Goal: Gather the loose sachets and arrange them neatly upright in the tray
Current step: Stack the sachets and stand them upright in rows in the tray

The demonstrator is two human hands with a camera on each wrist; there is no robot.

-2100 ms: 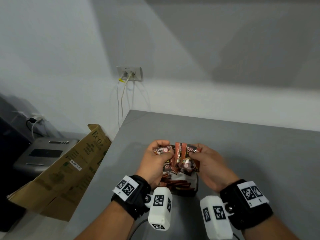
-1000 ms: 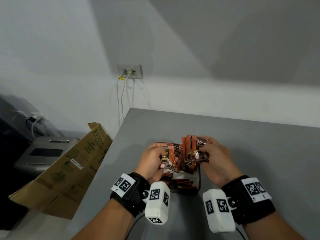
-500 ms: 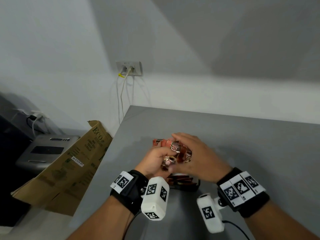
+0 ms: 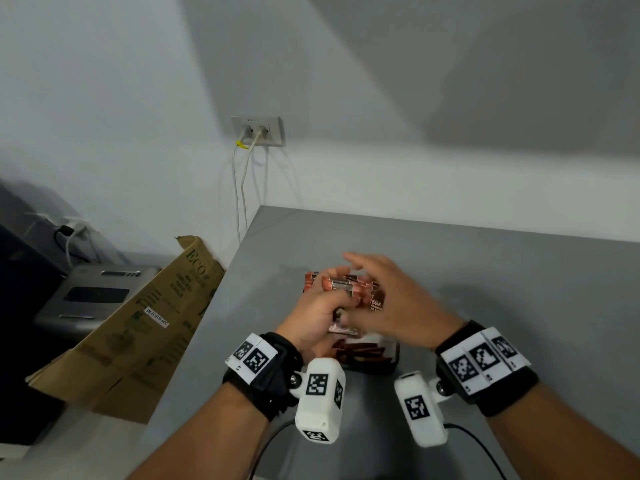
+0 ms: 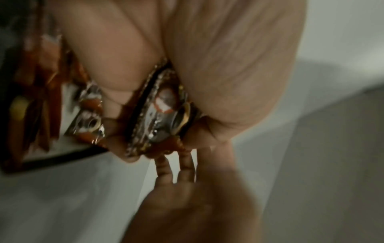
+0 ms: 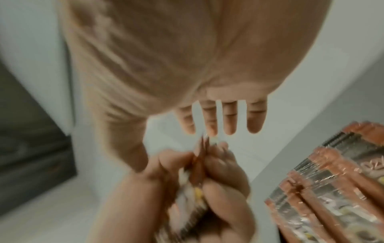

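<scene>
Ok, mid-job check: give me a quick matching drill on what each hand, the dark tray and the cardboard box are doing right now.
Column one:
1. left hand
2. right hand
3. dark rectangular tray
4. brown cardboard box

Column two:
A. leans beside the grey table's left edge
B. grips a bundle of orange-red foil sachets
C. fingers straight, spread over the bundle
D. sits on the table near the wrists, sachets inside

Pairs: 1-B, 2-C, 3-D, 4-A

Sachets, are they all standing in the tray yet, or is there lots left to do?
Not yet. Some sachets already sit in the tray. The left hand grips a bunch of sachets above it, and the right hand hovers open over them. That bunch must go in and be straightened. No loose ones show on the table.
</scene>
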